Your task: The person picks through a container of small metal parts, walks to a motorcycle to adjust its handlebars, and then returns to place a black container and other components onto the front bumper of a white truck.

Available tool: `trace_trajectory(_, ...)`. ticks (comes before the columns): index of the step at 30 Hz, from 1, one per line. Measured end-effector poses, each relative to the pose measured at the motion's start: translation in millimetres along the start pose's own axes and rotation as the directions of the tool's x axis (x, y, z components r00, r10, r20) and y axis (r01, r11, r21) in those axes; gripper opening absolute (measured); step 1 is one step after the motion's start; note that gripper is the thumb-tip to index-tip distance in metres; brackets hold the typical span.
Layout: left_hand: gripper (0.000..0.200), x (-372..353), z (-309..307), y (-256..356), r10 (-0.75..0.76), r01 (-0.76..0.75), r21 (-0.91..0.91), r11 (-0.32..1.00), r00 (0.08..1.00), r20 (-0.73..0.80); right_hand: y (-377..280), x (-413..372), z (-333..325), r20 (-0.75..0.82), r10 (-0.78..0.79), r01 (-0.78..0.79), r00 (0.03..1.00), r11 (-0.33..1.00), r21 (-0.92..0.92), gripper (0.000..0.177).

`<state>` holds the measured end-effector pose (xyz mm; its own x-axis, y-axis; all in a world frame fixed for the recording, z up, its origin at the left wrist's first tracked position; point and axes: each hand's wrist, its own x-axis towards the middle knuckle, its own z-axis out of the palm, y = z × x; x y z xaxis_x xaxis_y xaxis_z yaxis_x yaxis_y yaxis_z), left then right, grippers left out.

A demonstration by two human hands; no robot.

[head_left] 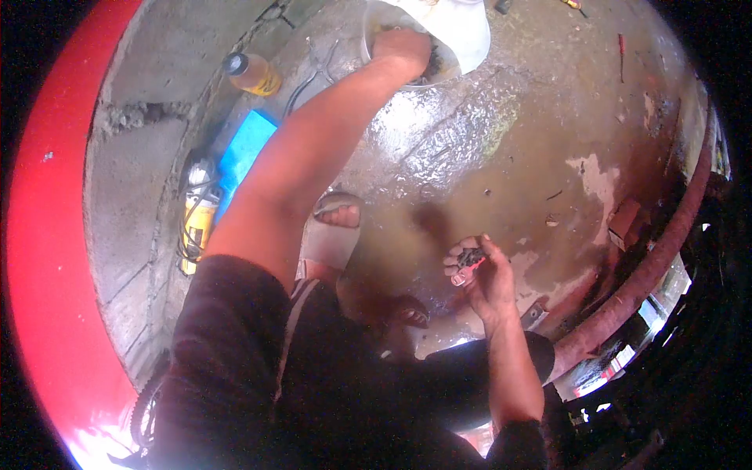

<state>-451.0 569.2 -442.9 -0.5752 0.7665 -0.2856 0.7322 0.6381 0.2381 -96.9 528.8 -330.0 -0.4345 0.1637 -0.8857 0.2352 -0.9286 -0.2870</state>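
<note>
My left hand [403, 52] reaches down into a round metal basin [427, 84] at the top of the view. Its fingers are hidden inside, beside dark bits [431, 64] in the basin. A white curved sheet or container [466, 35] overlaps the basin's right side. Lower right, my right hand [495, 283] is turned palm up with its fingers curled. It cups a small clump of dark pieces [470, 258], with something red and shiny beneath them; their exact kind is too small to tell.
Wet, puddled concrete [470, 164] surrounds my sandalled foot [337, 215]. Along the block wall [141, 172] at left are a brown bottle [252, 74], a blue flat object [249, 145] and a yellow container with a cord [198, 223]. A rusty pipe [650, 278] curves at right. A red stick-like tool [622, 59] lies farther off.
</note>
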Motion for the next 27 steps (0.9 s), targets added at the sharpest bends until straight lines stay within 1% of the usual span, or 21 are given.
trace_trajectory(3,0.027,-8.5,-3.9,5.6,-0.010,0.010,-0.016,1.000,1.000,0.000,-0.1,0.5,2.0,0.012,0.004,-0.004,1.000,1.000,0.000,0.037)
trace_trajectory(5,0.027,-15.1,-14.8,7.7,0.025,-0.024,-0.019,1.000,0.996,0.081,-1.2,0.3,2.2,0.022,0.002,-0.002,1.000,1.000,-0.006,0.037)
trace_trajectory(6,0.027,-16.3,-18.2,6.3,0.020,-0.018,-0.021,1.000,0.997,0.080,-1.7,0.1,2.3,0.030,-0.004,0.004,1.000,1.000,-0.008,0.037)
trace_trajectory(8,0.026,-18.4,-26.1,4.3,0.020,-0.020,0.006,1.000,1.000,-0.002,-2.4,1.9,3.9,0.026,-0.017,0.016,1.000,1.000,0.023,0.036)
trace_trajectory(10,0.020,-63.6,-53.4,4.5,0.184,-0.188,-0.013,0.982,0.973,-0.140,-3.1,3.0,4.7,0.022,-0.033,0.032,0.999,0.998,0.058,0.036)
trace_trajectory(12,0.016,-108.3,-60.3,19.5,0.282,-0.271,-0.162,0.949,0.958,0.052,-3.5,5.7,5.3,0.040,-0.013,0.008,0.999,0.994,0.113,0.034)
trace_trajectory(13,0.014,-141.6,-68.0,29.6,0.455,-0.395,-0.365,0.843,0.885,0.095,-4.5,5.3,10.4,0.044,-0.017,0.012,0.999,0.993,0.115,0.034)
trace_trajectory(14,0.013,-171.3,-75.0,49.9,0.546,-0.468,-0.326,0.821,0.811,0.211,-5.9,2.4,17.6,-0.011,-0.009,0.010,1.000,0.996,0.091,0.034)
trace_trajectory(15,0.014,-197.0,-79.6,59.7,0.696,-0.601,-0.441,0.667,0.714,0.080,-6.0,0.7,21.4,-0.069,-0.002,0.006,0.998,0.998,0.066,0.033)
trace_trajectory(16,0.016,-216.5,-59.6,75.7,0.797,-0.747,-0.396,0.534,0.601,-0.057,-2.2,3.3,17.5,-0.070,0.000,0.004,0.998,0.998,0.062,0.033)
trace_trajectory(17,0.018,-231.6,-54.5,89.9,0.795,-0.715,-0.481,0.507,0.604,-0.058,4.3,9.5,8.3,0.001,-0.150,0.141,0.989,0.929,-0.343,0.034)
trace_trajectory(18,0.020,-243.9,-42.9,101.4,0.810,-0.765,-0.475,0.435,0.563,-0.163,9.4,15.8,-1.5,0.130,-0.255,0.274,0.958,0.684,-0.677,0.035)
trace_trajectory(19,0.020,-253.8,-44.6,110.5,0.820,-0.783,-0.398,0.478,0.560,-0.117,9.4,18.4,-6.7,0.289,-0.294,0.377,0.911,0.311,-0.872,0.036)
trace_trajectory(20,0.020,-260.9,-46.6,118.3,0.827,-0.799,-0.314,0.513,0.558,-0.070,5.2,17.5,-8.2,0.292,-0.293,0.379,0.910,0.306,-0.873,0.036)
trace_trajectory(21,0.020,-265.5,-36.3,126.9,0.826,-0.800,-0.310,0.514,0.559,-0.072,0.2,16.3,-8.7,0.203,-0.163,0.250,0.966,0.798,-0.548,0.034)
trace_trajectory(22,0.021,-269.8,-18.7,134.2,0.836,-0.834,-0.138,0.535,0.546,-0.058,-2.4,15.1,-8.3,0.200,0.003,0.004,0.980,0.999,-0.031,0.033)
trace_trajectory(23,0.021,-271.0,-8.3,137.9,0.845,-0.845,0.038,0.534,0.533,-0.041,-2.1,13.1,-7.7,0.208,0.020,-0.063,0.978,0.977,0.202,0.031)
trace_trajectory(24,0.021,-266.0,-25.0,131.4,0.849,-0.848,0.040,0.528,0.527,-0.039,0.7,14.9,-12.2,0.208,0.015,-0.059,0.978,0.976,0.208,0.031)
trace_trajectory(25,0.019,-260.1,-40.0,120.9,0.829,-0.862,-0.241,0.445,0.499,-0.253,6.0,19.0,-19.9,0.157,-0.207,0.258,0.966,0.837,-0.483,0.030)
trace_trajectory(26,0.017,-252.7,-53.9,107.6,0.739,-0.832,-0.481,0.276,0.504,-0.448,9.2,20.5,-25.0,0.257,-0.390,0.355,0.884,0.202,-0.913,0.030)
trace_trajectory(27,0.015,-245.0,-56.5,94.8,0.741,-0.754,-0.588,0.292,0.567,-0.359,6.1,12.7,-16.5,0.252,-0.396,0.354,0.883,0.207,-0.912,0.030)
